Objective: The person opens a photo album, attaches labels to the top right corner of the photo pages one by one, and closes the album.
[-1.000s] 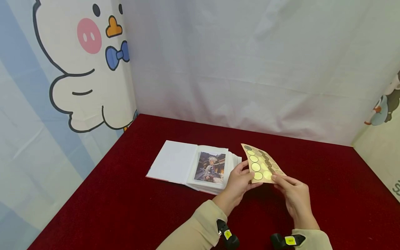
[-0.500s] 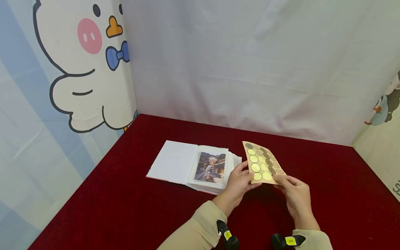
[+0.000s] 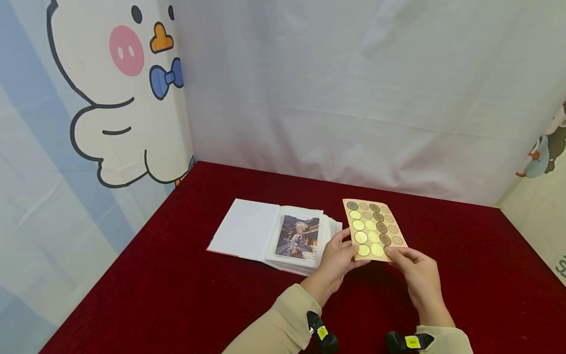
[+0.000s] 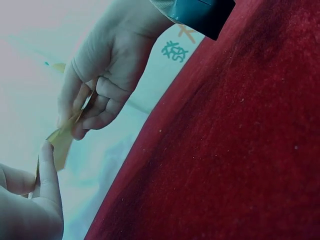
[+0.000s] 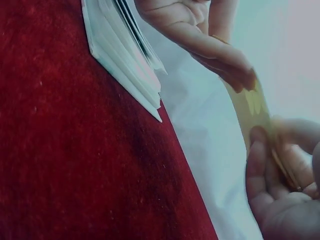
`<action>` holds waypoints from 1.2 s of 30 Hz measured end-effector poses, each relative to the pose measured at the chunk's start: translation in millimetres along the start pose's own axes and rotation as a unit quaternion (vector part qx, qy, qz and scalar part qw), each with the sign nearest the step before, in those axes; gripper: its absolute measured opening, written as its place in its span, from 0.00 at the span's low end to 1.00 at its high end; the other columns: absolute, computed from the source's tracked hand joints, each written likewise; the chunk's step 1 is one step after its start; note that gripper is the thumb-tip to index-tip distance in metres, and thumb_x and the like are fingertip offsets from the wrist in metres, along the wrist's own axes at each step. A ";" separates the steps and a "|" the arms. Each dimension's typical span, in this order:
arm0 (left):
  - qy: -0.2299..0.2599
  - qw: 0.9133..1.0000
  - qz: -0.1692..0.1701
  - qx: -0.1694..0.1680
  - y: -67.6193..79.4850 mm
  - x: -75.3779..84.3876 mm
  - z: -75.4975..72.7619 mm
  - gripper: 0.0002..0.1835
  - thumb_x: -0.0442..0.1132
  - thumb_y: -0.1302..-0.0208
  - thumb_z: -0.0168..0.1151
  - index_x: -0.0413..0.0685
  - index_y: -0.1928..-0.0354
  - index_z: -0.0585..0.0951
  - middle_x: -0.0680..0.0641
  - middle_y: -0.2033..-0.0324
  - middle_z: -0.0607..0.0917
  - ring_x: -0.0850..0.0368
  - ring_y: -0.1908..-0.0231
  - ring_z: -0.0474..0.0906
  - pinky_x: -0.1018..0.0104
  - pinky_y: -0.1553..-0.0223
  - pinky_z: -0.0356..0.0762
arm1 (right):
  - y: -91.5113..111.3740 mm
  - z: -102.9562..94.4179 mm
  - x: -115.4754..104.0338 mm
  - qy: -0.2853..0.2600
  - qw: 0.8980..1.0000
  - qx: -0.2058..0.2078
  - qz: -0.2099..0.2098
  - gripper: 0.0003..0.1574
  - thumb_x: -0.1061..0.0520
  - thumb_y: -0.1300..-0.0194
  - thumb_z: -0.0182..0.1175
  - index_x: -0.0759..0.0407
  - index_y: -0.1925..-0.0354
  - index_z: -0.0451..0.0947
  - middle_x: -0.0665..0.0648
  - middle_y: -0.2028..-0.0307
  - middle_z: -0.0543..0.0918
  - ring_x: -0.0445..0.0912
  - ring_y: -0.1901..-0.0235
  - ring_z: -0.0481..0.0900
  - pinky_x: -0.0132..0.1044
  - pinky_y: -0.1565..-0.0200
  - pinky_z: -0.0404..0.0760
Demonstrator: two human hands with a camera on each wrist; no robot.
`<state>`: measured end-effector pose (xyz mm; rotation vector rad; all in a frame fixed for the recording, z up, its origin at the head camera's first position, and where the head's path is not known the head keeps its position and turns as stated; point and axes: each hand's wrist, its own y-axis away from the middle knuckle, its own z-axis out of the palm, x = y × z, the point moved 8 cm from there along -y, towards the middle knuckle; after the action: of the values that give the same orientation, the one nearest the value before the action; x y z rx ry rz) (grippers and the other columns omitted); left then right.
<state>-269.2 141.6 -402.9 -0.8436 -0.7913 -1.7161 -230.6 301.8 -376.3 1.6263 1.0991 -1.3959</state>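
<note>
Both hands hold a tan sheet of round stickers (image 3: 372, 223) raised over the red table. Shiny gold circles fill its left side; darker and plain tan ones lie to the right. My left hand (image 3: 337, 256) pinches the near left corner between thumb and fingers. At the near right edge, my right hand (image 3: 417, 273) grips it with the thumb on top. In the left wrist view the sheet (image 4: 62, 145) shows nearly edge-on between the hands. Just left of my left hand lies an open photo album (image 3: 249, 228), with a photo of a person in a white hat (image 3: 298, 237).
The red cloth-covered table (image 3: 185, 295) reaches to a white curtain (image 3: 345, 98) behind. A blue-striped cloth with a cartoon duck (image 3: 119, 103) hangs on the left. In the right wrist view, the album's pages (image 5: 127, 60) fan out near the table edge.
The sticker sheet has tilted and flattened toward the head camera, so more of its circles show. Both hands keep nearly the same place and the album has stayed put.
</note>
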 end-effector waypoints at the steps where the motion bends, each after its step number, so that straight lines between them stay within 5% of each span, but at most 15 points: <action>1: -0.002 1.000 -0.001 0.001 0.2 -0.5 -0.2 0.25 0.21 0.38 0.46 0.40 0.39 0.68 0.41 0.60 0.80 0.50 0.63 0.81 0.62 0.65 0.81 | -0.9 0.0 0.4 0.016 1.000 -0.004 -0.003 0.12 0.56 0.39 0.63 0.65 0.64 0.82 0.45 0.73 0.81 0.35 0.73 0.78 0.29 0.66 0.79; 4: -0.007 1.000 -0.003 0.005 1.0 -2.1 -0.7 0.25 0.21 0.38 0.46 0.40 0.39 0.68 0.41 0.61 0.80 0.50 0.64 0.81 0.62 0.66 0.81 | -4.4 -1.6 5.1 0.050 0.999 -0.013 -0.003 0.24 0.52 0.37 0.61 0.73 0.55 0.76 0.46 0.71 0.80 0.35 0.71 0.78 0.28 0.66 0.78; 11: -0.014 1.000 -0.005 0.010 3.4 -4.7 -0.8 0.25 0.20 0.38 0.45 0.40 0.39 0.68 0.41 0.62 0.80 0.49 0.64 0.81 0.62 0.66 0.81 | -4.4 -9.1 11.4 0.105 0.994 0.017 0.020 0.30 0.43 0.35 0.56 0.68 0.49 0.73 0.49 0.65 0.78 0.41 0.66 0.75 0.29 0.67 0.76; 22: -0.020 1.000 -0.012 0.018 4.5 -6.1 -1.4 0.26 0.19 0.40 0.45 0.40 0.39 0.69 0.41 0.62 0.79 0.49 0.64 0.81 0.61 0.66 0.81 | -4.7 -19.0 16.9 0.001 0.996 0.050 0.075 0.30 0.51 0.31 0.52 0.72 0.41 0.66 0.45 0.65 0.75 0.32 0.69 0.74 0.24 0.64 0.76; 31: -0.026 0.999 -0.014 0.014 4.5 -8.3 0.1 0.27 0.18 0.41 0.45 0.39 0.38 0.68 0.41 0.61 0.79 0.48 0.62 0.80 0.59 0.65 0.81 | -3.1 -38.4 15.2 0.009 0.991 0.122 0.055 0.14 0.45 0.37 0.59 0.53 0.60 0.79 0.42 0.72 0.76 0.40 0.67 0.71 0.27 0.66 0.73; 36: -0.031 0.999 -0.028 0.012 4.5 -13.8 2.4 0.26 0.18 0.41 0.46 0.39 0.39 0.69 0.41 0.61 0.79 0.48 0.62 0.80 0.58 0.65 0.81 | -3.4 -42.4 11.8 -0.001 0.990 0.138 0.019 0.12 0.47 0.39 0.62 0.53 0.63 0.80 0.41 0.77 0.79 0.38 0.72 0.75 0.25 0.71 0.75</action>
<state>-261.3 149.3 -412.6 -0.8695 -0.8834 -1.7318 -217.1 343.6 -381.2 1.8270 0.8992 -1.5786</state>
